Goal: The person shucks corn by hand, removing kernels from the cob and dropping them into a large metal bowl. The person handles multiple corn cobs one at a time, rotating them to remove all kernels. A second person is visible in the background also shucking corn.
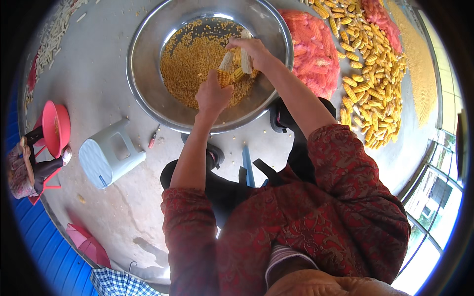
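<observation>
A wide stainless steel basin [148, 81] stands on the floor before me, its bottom covered with loose yellow corn kernels [189, 63]. My left hand [214, 92] grips a partly shelled corn cob [223, 77] over the kernels; its far end is bare and pale. Just to the right, my right hand [253, 50] holds a bare whitish cob [246, 61] upright in the view, its fingers bent over it. Between and beneath the hands, another yellow corn cob [239, 75] lies on the kernels, partly hidden.
A red mesh sack of cobs [313, 55] touches the basin's right side. Beyond it lie heaped corn ears [374, 88] and spread kernels [418, 66]. At left are a pale blue plastic stool [111, 155], a red-handled tool [152, 141], a pink basin [55, 129] and a seated person [27, 166].
</observation>
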### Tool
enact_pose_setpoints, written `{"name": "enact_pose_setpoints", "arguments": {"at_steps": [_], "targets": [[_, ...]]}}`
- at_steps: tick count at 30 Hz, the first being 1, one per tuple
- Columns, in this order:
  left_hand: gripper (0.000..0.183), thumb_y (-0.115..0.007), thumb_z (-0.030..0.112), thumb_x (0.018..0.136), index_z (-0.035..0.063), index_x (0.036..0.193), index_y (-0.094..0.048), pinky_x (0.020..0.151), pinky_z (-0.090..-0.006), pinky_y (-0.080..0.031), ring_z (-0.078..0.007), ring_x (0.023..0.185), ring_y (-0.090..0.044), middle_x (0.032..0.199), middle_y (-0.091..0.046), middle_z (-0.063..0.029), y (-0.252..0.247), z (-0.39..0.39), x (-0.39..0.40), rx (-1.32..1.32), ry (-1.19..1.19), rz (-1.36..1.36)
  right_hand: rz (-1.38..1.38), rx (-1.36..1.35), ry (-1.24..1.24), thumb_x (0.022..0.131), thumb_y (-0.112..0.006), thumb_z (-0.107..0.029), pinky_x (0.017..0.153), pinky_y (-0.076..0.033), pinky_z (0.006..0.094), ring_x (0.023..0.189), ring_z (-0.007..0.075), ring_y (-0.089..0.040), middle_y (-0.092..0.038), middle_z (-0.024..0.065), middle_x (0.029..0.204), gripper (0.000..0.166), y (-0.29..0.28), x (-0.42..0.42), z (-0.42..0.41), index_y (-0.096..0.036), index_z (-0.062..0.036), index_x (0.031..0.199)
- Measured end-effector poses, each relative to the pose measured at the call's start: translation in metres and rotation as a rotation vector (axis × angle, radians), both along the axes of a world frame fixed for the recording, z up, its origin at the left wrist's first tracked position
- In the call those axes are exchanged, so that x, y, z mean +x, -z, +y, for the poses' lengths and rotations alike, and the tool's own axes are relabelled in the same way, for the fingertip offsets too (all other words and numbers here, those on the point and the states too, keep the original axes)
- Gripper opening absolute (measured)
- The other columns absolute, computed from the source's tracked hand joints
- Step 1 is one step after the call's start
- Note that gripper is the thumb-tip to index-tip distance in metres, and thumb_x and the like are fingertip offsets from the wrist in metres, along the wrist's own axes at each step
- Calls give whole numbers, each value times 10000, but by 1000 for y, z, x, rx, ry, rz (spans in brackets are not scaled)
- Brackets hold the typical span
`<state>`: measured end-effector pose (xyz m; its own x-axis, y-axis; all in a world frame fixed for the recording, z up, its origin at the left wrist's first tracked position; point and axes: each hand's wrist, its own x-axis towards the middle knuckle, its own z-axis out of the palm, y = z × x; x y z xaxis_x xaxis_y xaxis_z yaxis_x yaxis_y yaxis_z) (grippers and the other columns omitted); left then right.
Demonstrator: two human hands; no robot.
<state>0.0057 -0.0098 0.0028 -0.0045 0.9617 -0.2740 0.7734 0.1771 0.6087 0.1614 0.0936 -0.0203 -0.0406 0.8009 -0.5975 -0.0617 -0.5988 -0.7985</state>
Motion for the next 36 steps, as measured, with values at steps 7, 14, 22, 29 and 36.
{"name": "enact_pose_setpoints", "arguments": {"at_steps": [7,14,22,29,36], "targets": [[514,-623,515,830,24,947,-528,662,-441,-487,-364,756,-639,784,-644,-193,-9,6,-1,75,-22,-137,-297,371,-298,801,-719,-317,410,-424,293,451,133,-530,-601,71,612,309,-40,-5,-17,-692,-23,892],[786,-310,716,885,25,1170,-556,564,-316,-517,-161,680,-634,849,-637,-85,-2,14,-13,-267,-205,-1253,165,312,-106,831,-661,-182,425,-429,250,521,93,-557,-626,31,732,165,-53,7,-24,-659,-60,941],[795,-295,737,866,36,1128,-564,567,-258,-510,-139,615,-615,770,-645,-105,-16,11,-7,-371,-91,-1166,93,414,-180,860,-618,-156,438,-432,243,554,88,-567,-654,50,757,169,-59,-9,-26,-650,-77,1006],[747,-341,704,883,12,1036,-578,483,-270,-457,-140,531,-557,682,-588,-84,-1,12,-2,-211,-95,-1117,55,509,-160,862,-618,-138,443,-426,230,556,76,-548,-656,49,753,184,-49,-9,-14,-654,-86,1034],[664,-353,640,924,14,933,-576,403,-291,-409,-154,480,-533,660,-573,-91,-3,12,2,-261,-206,-1174,-452,708,-295,809,-709,-246,611,-504,321,676,167,-654,-678,76,769,232,-50,-17,-21,-678,-72,959]]}}
